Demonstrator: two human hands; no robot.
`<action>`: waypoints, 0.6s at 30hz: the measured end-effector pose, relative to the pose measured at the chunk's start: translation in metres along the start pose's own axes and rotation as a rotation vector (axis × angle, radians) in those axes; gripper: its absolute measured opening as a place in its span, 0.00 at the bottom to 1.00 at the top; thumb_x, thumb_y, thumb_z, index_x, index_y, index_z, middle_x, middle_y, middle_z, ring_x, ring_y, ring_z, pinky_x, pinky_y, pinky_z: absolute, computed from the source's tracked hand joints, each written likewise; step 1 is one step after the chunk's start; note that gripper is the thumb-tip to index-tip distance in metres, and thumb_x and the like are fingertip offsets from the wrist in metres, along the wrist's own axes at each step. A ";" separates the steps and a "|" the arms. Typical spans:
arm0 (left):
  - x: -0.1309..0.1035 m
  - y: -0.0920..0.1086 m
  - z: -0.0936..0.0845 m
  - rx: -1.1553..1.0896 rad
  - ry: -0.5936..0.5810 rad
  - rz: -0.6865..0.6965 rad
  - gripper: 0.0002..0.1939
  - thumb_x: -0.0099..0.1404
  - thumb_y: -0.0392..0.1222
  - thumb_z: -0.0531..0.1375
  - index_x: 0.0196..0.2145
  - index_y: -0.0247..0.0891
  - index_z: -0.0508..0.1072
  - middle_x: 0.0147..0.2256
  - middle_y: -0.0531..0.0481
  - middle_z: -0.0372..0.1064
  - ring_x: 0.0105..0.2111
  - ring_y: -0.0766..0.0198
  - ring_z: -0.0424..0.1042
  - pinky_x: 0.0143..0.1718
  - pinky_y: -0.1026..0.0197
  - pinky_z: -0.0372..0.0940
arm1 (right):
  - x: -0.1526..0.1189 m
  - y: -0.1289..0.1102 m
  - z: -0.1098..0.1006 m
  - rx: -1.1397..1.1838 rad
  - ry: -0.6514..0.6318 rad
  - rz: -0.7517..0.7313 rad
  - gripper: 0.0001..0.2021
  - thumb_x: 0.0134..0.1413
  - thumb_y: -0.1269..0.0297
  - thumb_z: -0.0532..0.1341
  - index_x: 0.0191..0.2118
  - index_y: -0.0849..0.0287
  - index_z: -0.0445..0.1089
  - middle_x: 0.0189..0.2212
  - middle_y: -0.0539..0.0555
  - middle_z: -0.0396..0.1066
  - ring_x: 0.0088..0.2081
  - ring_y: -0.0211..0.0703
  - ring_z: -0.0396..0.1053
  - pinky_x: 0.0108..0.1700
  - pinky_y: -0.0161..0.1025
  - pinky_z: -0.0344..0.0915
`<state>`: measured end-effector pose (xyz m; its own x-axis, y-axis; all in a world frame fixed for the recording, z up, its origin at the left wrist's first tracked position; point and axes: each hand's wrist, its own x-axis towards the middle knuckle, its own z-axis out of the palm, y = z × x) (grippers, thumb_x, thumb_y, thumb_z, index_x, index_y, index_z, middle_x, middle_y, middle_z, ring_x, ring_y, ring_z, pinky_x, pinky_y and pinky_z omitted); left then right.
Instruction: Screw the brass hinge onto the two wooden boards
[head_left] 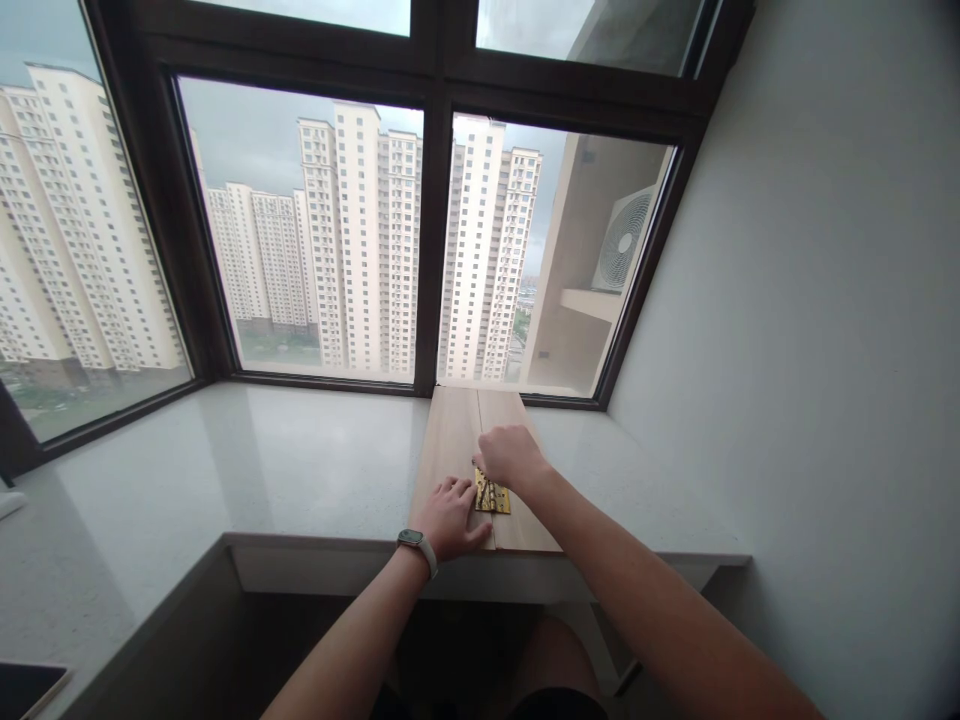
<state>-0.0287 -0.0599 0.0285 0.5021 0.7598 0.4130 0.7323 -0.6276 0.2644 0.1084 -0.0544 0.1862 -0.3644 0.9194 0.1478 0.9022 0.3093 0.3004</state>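
Note:
Two pale wooden boards (450, 430) lie side by side on the windowsill, with a thin seam between them. A brass-coloured hinge (495, 497) lies across the seam near their front end. My left hand (448, 517), with a watch on its wrist, rests on the left board with fingers spread, its fingertips beside the hinge's left edge. Just above the hinge, my right hand (511, 455) is closed in a fist-like grip. A small dark tip shows under its fingers; what it holds is mostly hidden.
The white sill (322, 460) runs along dark-framed windows and has a front edge close to my forearms. A white wall (787, 300) rises on the right. A dark flat object (30, 688) sits at the lower left.

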 end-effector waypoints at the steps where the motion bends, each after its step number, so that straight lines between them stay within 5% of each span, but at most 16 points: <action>1: 0.000 0.000 0.000 0.001 0.001 -0.001 0.30 0.63 0.62 0.57 0.57 0.43 0.66 0.54 0.43 0.66 0.55 0.45 0.61 0.57 0.45 0.57 | 0.001 -0.001 -0.001 0.012 -0.016 0.041 0.20 0.61 0.50 0.57 0.44 0.60 0.77 0.40 0.66 0.78 0.43 0.53 0.76 0.44 0.42 0.66; 4: 0.000 -0.001 0.001 -0.001 -0.001 -0.003 0.31 0.63 0.63 0.57 0.57 0.43 0.66 0.54 0.42 0.66 0.55 0.44 0.61 0.57 0.45 0.57 | 0.006 -0.006 -0.002 0.080 -0.089 0.177 0.29 0.58 0.38 0.55 0.45 0.60 0.77 0.42 0.68 0.77 0.44 0.55 0.75 0.44 0.44 0.67; 7: 0.001 -0.003 0.003 -0.004 0.002 -0.001 0.32 0.62 0.63 0.58 0.58 0.43 0.65 0.54 0.42 0.66 0.55 0.44 0.61 0.57 0.45 0.57 | 0.014 -0.010 0.001 0.174 -0.156 0.315 0.39 0.60 0.32 0.43 0.44 0.62 0.78 0.42 0.70 0.77 0.44 0.57 0.75 0.43 0.46 0.68; 14: 0.001 -0.003 0.004 -0.010 0.007 -0.001 0.31 0.63 0.63 0.57 0.58 0.44 0.65 0.55 0.43 0.66 0.56 0.45 0.60 0.58 0.45 0.57 | 0.021 -0.008 0.013 0.125 -0.129 0.331 0.19 0.65 0.60 0.51 0.47 0.60 0.77 0.44 0.69 0.77 0.45 0.51 0.76 0.43 0.41 0.68; 18: 0.000 -0.003 0.003 -0.011 0.005 -0.010 0.31 0.62 0.63 0.57 0.58 0.44 0.66 0.55 0.43 0.66 0.56 0.44 0.60 0.58 0.44 0.57 | 0.013 -0.004 0.013 0.025 -0.037 0.079 0.19 0.65 0.62 0.51 0.43 0.61 0.79 0.40 0.68 0.78 0.42 0.52 0.77 0.42 0.42 0.68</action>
<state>-0.0297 -0.0572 0.0249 0.4928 0.7650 0.4148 0.7317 -0.6222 0.2783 0.1031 -0.0405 0.1747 -0.2837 0.9494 0.1348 0.9334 0.2412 0.2657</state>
